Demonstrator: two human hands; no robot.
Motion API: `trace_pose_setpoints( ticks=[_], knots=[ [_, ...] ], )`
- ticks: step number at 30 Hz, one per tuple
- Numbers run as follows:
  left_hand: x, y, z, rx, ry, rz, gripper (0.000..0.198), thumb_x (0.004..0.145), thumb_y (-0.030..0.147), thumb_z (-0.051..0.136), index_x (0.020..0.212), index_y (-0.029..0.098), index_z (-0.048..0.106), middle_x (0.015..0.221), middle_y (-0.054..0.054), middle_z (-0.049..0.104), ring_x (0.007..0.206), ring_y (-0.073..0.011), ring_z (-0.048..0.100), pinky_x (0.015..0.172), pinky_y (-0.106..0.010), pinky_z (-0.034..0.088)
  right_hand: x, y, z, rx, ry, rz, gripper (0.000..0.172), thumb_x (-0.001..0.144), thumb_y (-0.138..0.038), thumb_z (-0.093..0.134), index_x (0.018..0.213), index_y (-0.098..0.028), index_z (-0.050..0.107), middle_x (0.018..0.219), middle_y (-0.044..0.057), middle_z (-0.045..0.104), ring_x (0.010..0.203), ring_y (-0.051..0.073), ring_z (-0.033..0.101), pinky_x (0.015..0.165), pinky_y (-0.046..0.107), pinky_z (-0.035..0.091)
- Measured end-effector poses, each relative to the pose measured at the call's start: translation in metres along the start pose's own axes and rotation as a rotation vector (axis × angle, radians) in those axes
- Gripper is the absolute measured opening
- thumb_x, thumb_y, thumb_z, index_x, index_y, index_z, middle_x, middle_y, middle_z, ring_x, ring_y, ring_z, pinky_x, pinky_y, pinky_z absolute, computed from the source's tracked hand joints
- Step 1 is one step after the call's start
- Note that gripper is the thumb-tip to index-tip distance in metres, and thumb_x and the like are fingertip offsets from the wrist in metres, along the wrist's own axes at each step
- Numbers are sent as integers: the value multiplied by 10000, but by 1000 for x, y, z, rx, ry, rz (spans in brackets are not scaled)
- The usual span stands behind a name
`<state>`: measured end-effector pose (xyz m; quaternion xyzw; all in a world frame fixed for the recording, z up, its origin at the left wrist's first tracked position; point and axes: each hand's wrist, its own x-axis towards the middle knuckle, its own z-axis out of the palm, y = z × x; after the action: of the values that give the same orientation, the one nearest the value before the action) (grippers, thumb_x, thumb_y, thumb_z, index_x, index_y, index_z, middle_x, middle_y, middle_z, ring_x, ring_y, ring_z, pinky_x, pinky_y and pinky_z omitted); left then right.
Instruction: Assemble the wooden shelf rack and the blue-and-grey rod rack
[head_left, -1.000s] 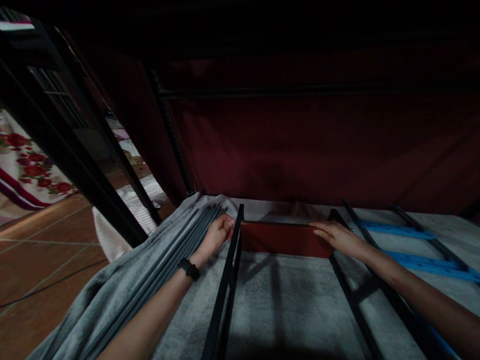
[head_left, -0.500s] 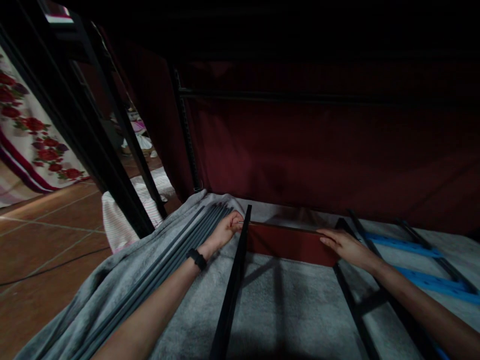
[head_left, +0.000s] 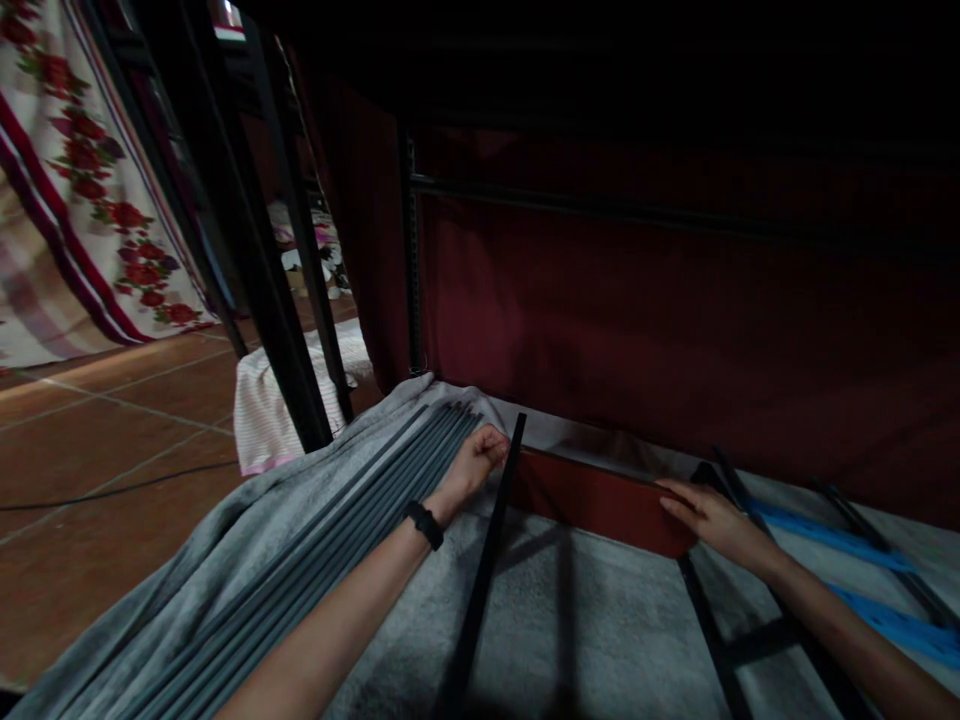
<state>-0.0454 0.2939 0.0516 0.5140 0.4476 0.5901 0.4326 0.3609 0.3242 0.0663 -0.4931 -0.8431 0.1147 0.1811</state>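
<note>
A dark red crossbar (head_left: pixel 600 498) lies across the grey blanket (head_left: pixel 600 630) between two black metal uprights. My left hand (head_left: pixel 480 455), with a black band on its wrist, is closed in a pinch at the bar's left end, against the left black upright (head_left: pixel 487 570). What its fingertips hold is too small to make out. My right hand (head_left: pixel 709 520) lies on the bar's right end, fingers stretched out along its top edge beside the right black upright (head_left: pixel 705 620).
A bundle of grey rods (head_left: pixel 322 560) lies on the blanket left of my left arm. Blue bars (head_left: pixel 862 570) lie at the right. A dark red curtain (head_left: pixel 675 320) and black shelving posts (head_left: pixel 255 260) stand behind. Tiled floor (head_left: pixel 90 470) and a flowered cloth (head_left: pixel 90 180) are at the left.
The view has swung to the left and tilted. Both hands stay on the red crossbar's ends, the left still pinched at the joint with the black upright.
</note>
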Motion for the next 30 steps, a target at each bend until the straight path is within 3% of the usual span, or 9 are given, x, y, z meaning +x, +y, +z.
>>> trace_pose_setpoints(
  ticks=[4,7,10,13,17,20,25,28,30],
  knots=[
    [-6,6,0,-14,-30,48,135,713,241,665,808,192,583,643,31,557,611,-117,496,597,-237,380,1,-2,0,15,-3,-16,495,923,-566,444,1224,-247,674,1260,75,688,1175,302,632,1059,489,481],
    [-7,11,-1,-76,-42,-29,336,736,329,708,1020,207,577,684,26,602,639,-138,554,616,-249,412,1,-3,-2,12,-3,-9,498,916,-576,452,1216,-249,678,1243,75,698,1162,305,638,1048,493,488],
    [-3,8,0,-50,78,-146,348,783,522,664,848,197,559,605,23,566,555,-137,526,554,-255,379,0,-3,-2,6,-3,5,503,914,-576,458,1223,-244,674,1250,78,693,1167,306,633,1051,498,482],
    [1,4,2,50,128,-92,405,790,531,647,629,190,501,517,43,456,496,-103,412,518,-248,305,0,-3,-2,0,-8,6,507,916,-569,460,1228,-230,671,1255,87,690,1170,303,630,1053,497,478],
    [-2,7,0,-45,28,-26,303,691,408,763,762,178,579,621,34,550,585,-109,490,574,-231,370,0,-6,-3,8,-11,8,504,908,-577,472,1229,-243,669,1241,81,697,1158,302,637,1043,492,488],
    [-5,10,-1,-163,21,-152,409,667,456,791,903,191,588,756,-2,640,670,-139,585,623,-247,432,-1,-11,-5,4,-13,24,514,896,-592,487,1229,-245,670,1244,82,695,1162,309,634,1044,495,487],
    [-5,2,4,11,110,-159,497,754,640,637,607,181,517,544,31,475,523,-104,430,530,-244,336,-2,-12,-5,-8,-24,18,518,906,-589,482,1255,-246,652,1250,76,691,1170,303,629,1043,488,487],
    [-10,-1,1,24,53,-69,450,696,589,720,650,180,537,593,38,497,574,-107,444,562,-237,345,-2,-9,-4,-21,-13,2,511,908,-593,485,1257,-258,649,1282,67,675,1197,304,612,1055,495,475],
    [-13,0,-2,-29,28,-144,461,717,623,684,714,179,561,648,24,540,595,-116,479,571,-239,361,-2,-7,-3,-27,-13,-1,513,907,-599,485,1254,-258,650,1290,65,671,1196,303,612,1056,494,475]
  ],
)
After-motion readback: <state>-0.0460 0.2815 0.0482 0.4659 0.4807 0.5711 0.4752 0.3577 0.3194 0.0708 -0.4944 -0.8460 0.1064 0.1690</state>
